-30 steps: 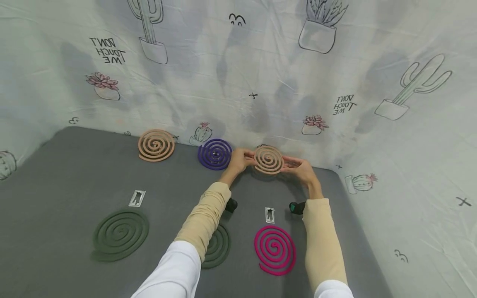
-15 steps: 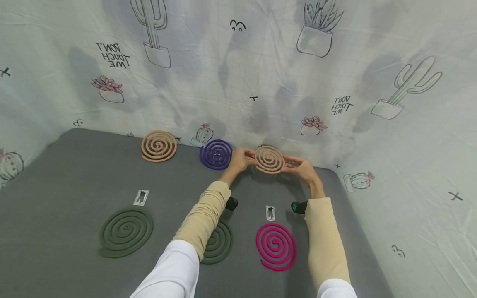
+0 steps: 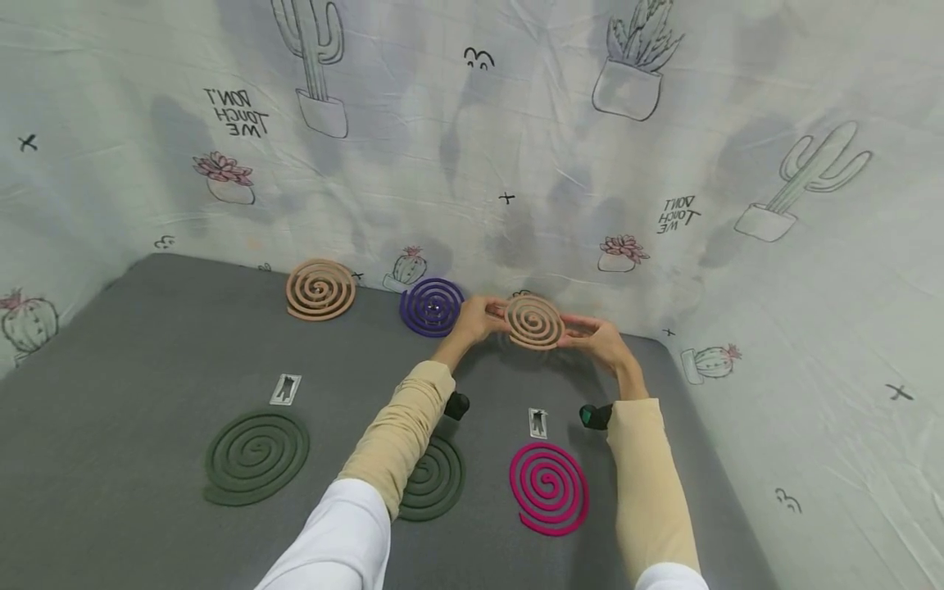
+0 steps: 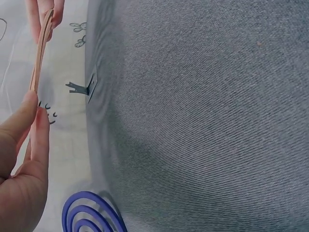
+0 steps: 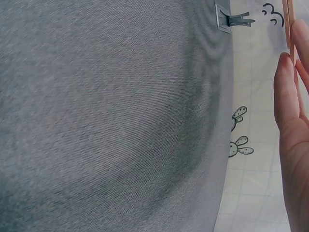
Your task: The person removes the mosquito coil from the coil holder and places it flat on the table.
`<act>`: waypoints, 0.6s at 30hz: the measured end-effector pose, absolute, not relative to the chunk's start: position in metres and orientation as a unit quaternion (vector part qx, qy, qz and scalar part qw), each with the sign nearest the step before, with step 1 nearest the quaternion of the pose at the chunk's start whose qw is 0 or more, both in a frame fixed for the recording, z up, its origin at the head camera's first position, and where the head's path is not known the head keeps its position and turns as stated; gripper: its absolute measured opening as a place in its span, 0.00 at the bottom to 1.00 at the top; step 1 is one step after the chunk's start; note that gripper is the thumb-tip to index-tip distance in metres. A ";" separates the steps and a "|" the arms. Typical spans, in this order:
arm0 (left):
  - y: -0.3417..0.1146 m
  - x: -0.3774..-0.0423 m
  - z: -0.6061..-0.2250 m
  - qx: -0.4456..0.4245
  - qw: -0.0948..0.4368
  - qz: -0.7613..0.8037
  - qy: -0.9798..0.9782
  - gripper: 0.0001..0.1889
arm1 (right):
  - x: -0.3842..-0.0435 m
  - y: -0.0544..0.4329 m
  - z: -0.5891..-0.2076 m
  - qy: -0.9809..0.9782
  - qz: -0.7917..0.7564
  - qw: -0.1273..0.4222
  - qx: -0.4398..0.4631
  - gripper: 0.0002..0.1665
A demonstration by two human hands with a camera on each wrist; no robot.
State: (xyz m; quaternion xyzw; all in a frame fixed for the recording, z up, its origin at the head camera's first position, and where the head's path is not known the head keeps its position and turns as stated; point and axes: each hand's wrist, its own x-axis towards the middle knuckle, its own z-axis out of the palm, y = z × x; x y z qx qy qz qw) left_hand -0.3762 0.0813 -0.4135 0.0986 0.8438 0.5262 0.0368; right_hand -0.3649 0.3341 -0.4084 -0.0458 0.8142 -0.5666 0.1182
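Both hands hold a tan mosquito coil (image 3: 534,321) at the back of the table, above the tabletop. My left hand (image 3: 475,319) pinches its left edge between thumb and fingers. At the opposite edge, my right hand (image 3: 603,342) pinches it the same way. Seen edge-on in the left wrist view, the coil (image 4: 41,58) looks thin and flat. A small metal coil stand (image 4: 77,88) with a raised forked prong lies on the table near it, also showing in the right wrist view as a stand (image 5: 239,20) apart from the coil.
Left of the hands are a purple coil (image 3: 406,310) with metal at its centre and another tan coil (image 3: 319,288). Nearer lie green coils (image 3: 258,449) (image 3: 428,479), a pink coil (image 3: 549,482) and flat metal stands (image 3: 285,389) (image 3: 538,424). A printed cloth (image 3: 509,147) hangs behind.
The head view has shifted slightly, so the scene sits a little further right. Both hands keep hold of the tan coil in nearly the same place, its tilt slightly changed.
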 end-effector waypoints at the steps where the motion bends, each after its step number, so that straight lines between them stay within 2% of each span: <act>1: 0.082 -0.376 -0.414 0.101 0.037 0.526 0.843 0.26 | -0.364 0.335 -0.409 0.815 -0.565 0.119 -0.048 0.37; 18: 0.084 -0.365 -0.418 0.126 0.025 0.515 0.848 0.25 | -0.347 0.340 -0.407 0.827 -0.548 0.110 -0.062 0.38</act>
